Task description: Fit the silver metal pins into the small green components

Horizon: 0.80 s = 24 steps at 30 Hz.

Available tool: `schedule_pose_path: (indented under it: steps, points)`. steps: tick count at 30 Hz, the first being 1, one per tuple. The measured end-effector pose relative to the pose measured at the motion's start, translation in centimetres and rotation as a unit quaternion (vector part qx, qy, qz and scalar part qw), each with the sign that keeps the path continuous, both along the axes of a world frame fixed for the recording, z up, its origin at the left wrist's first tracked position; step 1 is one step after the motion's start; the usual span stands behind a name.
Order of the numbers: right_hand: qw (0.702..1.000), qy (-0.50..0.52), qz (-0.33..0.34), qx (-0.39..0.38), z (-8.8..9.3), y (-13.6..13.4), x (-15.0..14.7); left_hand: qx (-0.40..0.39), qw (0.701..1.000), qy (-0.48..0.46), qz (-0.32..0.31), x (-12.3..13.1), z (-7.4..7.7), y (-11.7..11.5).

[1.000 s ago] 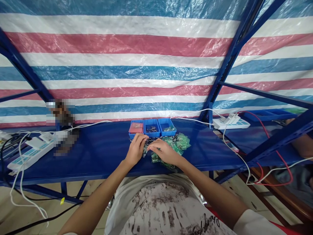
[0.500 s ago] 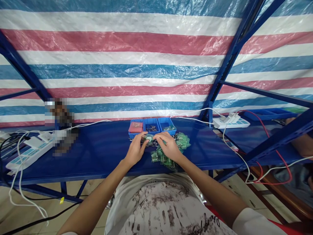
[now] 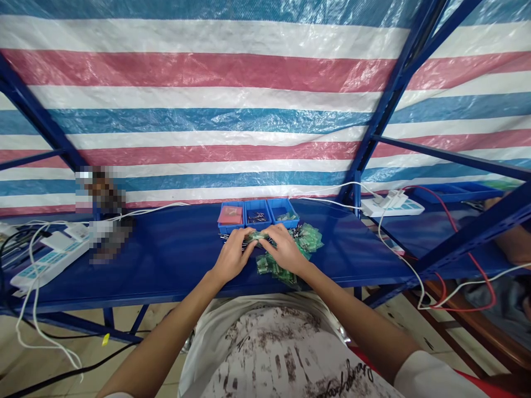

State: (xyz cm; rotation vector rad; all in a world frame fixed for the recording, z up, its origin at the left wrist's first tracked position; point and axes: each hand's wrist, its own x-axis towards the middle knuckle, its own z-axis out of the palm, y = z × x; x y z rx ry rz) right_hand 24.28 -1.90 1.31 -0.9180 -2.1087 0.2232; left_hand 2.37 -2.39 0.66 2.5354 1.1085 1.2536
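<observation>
Between my two hands is a small clear-green plastic bag [image 3: 258,236]. My left hand [image 3: 233,251] pinches its left side, and my right hand [image 3: 286,250] pinches its right side, thumbs toward me. What the bag holds is too small to make out. Behind my fingers, dark metal pin-like pieces [image 3: 227,237] lie loose on the table, partly hidden. Beside and below my right hand are piles of small green bags [image 3: 310,239]. Just beyond my hands stand three blue bins: one with a pink packet [image 3: 230,215], one with metal pieces [image 3: 258,216], one with small bags [image 3: 286,216].
The blue table [image 3: 174,254] has a front edge near my body. A white power strip [image 3: 53,257] with cables lies at the left, another power strip [image 3: 392,205] at the right. Blue metal posts [image 3: 367,132] rise behind. Another person's arm [image 3: 514,232] shows at far right.
My right hand has shifted slightly so both hands now hold the bag from opposite sides, fingers over its far edge. The bag looks flatter and more stretched between them.
</observation>
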Motion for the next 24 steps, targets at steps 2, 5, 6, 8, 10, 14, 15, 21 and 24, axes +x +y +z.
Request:
schedule_pose_path:
  steps: [2, 5, 6, 8, 10, 14, 15, 21, 24]
  points:
    - [1.0, 0.001, -0.005, 0.0, -0.04, 0.02, -0.02, 0.012, 1.0, 0.015, -0.005, 0.03, 0.17, 0.07]
    - [1.0, 0.006, -0.005, -0.002, -0.07, 0.02, -0.06, 0.014, 0.999, 0.033, -0.021, 0.12, 0.39, 0.05]
    - [1.0, 0.006, -0.004, -0.002, -0.09, 0.01, -0.08, 0.014, 0.999, 0.038, -0.026, 0.15, 0.42, 0.02]
    - [1.0, 0.008, -0.004, -0.002, -0.16, 0.01, -0.1, 0.014, 0.998, 0.046, -0.033, 0.21, 0.44, -0.07]
    - [1.0, 0.008, -0.005, -0.002, -0.24, 0.02, -0.11, 0.014, 0.998, 0.049, -0.035, 0.23, 0.42, -0.13]
    - [1.0, 0.006, -0.001, -0.008, -0.2, 0.02, -0.03, 0.011, 0.998, 0.05, -0.036, 0.17, 0.47, -0.12]
    - [1.0, 0.005, 0.0, -0.01, -0.15, 0.0, 0.0, 0.01, 0.998, 0.049, -0.036, 0.14, 0.49, -0.1]
    - [1.0, -0.001, 0.012, -0.021, 0.06, -0.13, 0.08, 0.011, 0.997, 0.061, -0.04, 0.07, 0.43, 0.02]
    - [1.0, -0.005, 0.015, -0.023, 0.11, -0.17, 0.08, 0.015, 0.997, 0.061, -0.041, 0.1, 0.33, 0.05]
